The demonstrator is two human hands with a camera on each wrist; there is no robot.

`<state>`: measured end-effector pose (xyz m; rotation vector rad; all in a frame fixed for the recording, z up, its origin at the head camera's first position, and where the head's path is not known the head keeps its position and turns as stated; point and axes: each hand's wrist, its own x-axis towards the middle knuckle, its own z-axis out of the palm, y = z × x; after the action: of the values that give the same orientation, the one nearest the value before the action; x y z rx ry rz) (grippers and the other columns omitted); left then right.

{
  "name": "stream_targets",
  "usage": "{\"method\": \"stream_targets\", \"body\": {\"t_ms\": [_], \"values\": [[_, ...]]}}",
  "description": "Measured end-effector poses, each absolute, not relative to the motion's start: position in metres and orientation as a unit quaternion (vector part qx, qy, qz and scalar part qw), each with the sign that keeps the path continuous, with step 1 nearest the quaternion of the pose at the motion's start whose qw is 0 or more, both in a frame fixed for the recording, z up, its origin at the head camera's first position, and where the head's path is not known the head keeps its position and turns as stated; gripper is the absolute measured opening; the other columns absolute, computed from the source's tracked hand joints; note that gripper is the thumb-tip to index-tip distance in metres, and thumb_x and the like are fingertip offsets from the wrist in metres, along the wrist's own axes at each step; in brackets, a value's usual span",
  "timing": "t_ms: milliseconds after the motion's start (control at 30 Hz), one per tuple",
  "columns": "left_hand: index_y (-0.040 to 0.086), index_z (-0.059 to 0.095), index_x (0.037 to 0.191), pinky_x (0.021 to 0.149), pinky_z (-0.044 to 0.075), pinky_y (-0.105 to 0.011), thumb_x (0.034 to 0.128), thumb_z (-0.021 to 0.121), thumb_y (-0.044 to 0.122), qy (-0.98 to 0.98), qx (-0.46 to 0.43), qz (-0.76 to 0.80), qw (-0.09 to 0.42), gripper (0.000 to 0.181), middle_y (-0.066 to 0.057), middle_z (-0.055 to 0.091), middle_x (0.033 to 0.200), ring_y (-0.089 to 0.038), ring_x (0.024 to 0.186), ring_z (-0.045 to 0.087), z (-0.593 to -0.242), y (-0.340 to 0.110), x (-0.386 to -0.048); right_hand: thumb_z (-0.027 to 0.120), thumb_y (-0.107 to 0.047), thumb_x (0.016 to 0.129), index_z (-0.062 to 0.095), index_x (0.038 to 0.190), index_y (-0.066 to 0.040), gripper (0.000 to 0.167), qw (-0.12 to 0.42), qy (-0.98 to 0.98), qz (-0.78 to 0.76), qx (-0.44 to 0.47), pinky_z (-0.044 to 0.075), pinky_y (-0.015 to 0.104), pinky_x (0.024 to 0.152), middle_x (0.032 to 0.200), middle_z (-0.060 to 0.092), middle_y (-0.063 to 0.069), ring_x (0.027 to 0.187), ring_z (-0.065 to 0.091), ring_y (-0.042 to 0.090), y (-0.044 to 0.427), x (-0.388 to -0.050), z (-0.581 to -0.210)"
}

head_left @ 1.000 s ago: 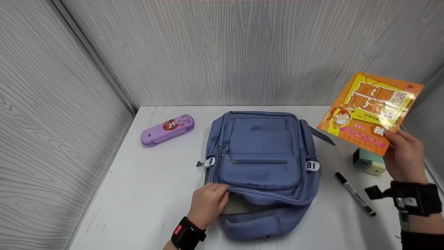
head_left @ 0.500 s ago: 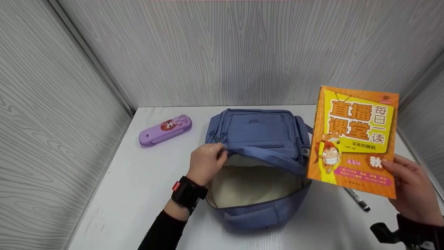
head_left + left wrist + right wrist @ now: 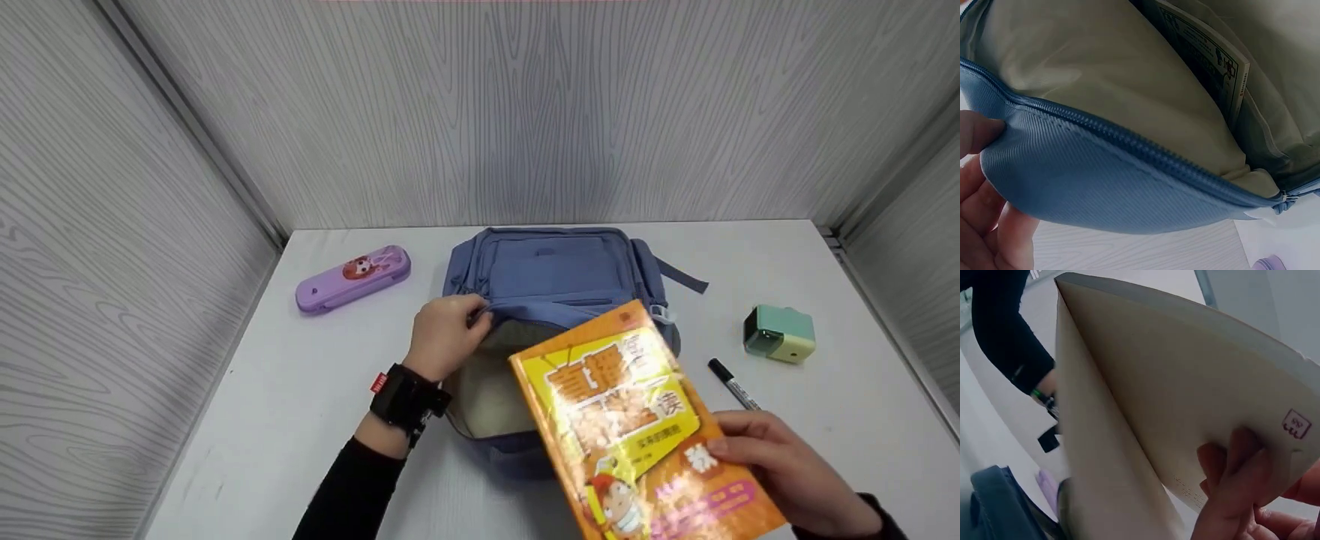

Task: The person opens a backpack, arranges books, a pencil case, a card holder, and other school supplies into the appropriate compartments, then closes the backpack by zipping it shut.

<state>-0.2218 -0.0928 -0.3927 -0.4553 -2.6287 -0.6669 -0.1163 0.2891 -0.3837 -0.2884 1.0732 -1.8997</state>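
Observation:
A blue backpack (image 3: 555, 262) lies on the table with its main compartment unzipped. My left hand (image 3: 448, 334) pinches the upper edge of the opening and holds it raised. In the left wrist view the thumb and fingers grip the blue flap (image 3: 1089, 174) below the zipper, and a thin book (image 3: 1213, 62) stands inside against the lining. My right hand (image 3: 780, 465) holds an orange book (image 3: 637, 435) by its right edge, tilted in front of the opening and covering part of it. The right wrist view shows the book's pages (image 3: 1145, 371) partly spread, with fingers on a page.
A purple pencil case (image 3: 352, 279) lies left of the backpack. To the right are a black-and-white marker (image 3: 733, 384), partly behind the right hand, and a small green and yellow box-shaped object (image 3: 780, 334). A dark strap (image 3: 682, 275) sticks out at the backpack's right.
My left hand has lifted the flap upward, widening the opening. My right hand has brought the orange book left and down from the right side to the backpack's front.

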Motion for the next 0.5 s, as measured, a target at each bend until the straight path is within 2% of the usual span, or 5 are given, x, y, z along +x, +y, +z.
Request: {"method": "stream_targets", "body": {"t_ms": [133,267,500], "values": [[0.007,0.075,0.093,0.07,0.056,-0.043,0.0886,0.07,0.017,-0.938,-0.158,-0.247,0.183,0.012,-0.009,0.076,0.086,-0.026,0.077,0.07,-0.391,-0.094,-0.222,0.024,-0.007,0.107,0.06,0.134,-0.01,0.045,0.489,0.42,-0.753,-0.132,0.056,0.032,0.095,0.128,0.069,0.008,0.11,0.071,0.019,0.267,-0.116,-0.399],[0.007,0.075,0.093,0.071,0.056,-0.042,0.0892,0.07,0.017,-0.938,-0.158,-0.256,0.175,0.012,-0.009,0.076,0.087,-0.025,0.077,0.07,-0.391,-0.095,-0.22,0.029,-0.012,0.108,0.063,0.131,-0.014,0.041,0.506,0.445,-0.731,-0.112,0.056,0.028,0.093,0.124,0.072,0.004,0.105,0.073,0.015,0.25,-0.122,-0.414],[0.008,0.076,0.096,0.073,0.057,-0.042,0.0903,0.069,0.017,-0.936,-0.163,-0.266,0.164,0.013,-0.008,0.076,0.09,-0.024,0.08,0.071,-0.391,-0.096,-0.219,0.047,-0.018,0.104,0.067,0.123,-0.01,0.029,0.474,0.508,-0.719,-0.012,0.058,0.025,0.089,0.112,0.076,0.001,0.097,0.073,0.012,0.231,-0.14,-0.425]]}}
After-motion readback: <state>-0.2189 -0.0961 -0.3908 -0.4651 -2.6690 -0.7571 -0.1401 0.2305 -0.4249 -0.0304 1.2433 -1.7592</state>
